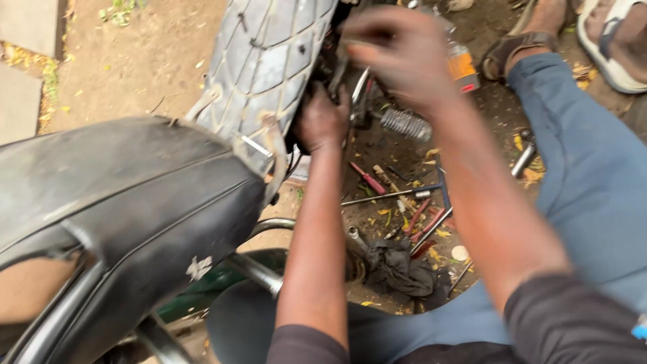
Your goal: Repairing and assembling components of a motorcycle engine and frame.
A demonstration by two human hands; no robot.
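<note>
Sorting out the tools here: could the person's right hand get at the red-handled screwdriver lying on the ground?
Probably yes. The right hand is up by the tyre, and the red-handled screwdriver lies uncovered on the ground between both forearms.

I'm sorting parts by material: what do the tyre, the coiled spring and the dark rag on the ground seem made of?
Tyre: dull grey rubber, going by its moulded tread blocks. Spring: bright metal, probably steel, with shiny ribbed coils. Rag: dark soft cloth, crumpled in folds.

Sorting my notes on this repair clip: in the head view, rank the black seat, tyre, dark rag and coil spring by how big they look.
1. black seat, though it is nearest the camera
2. tyre
3. dark rag
4. coil spring
</note>
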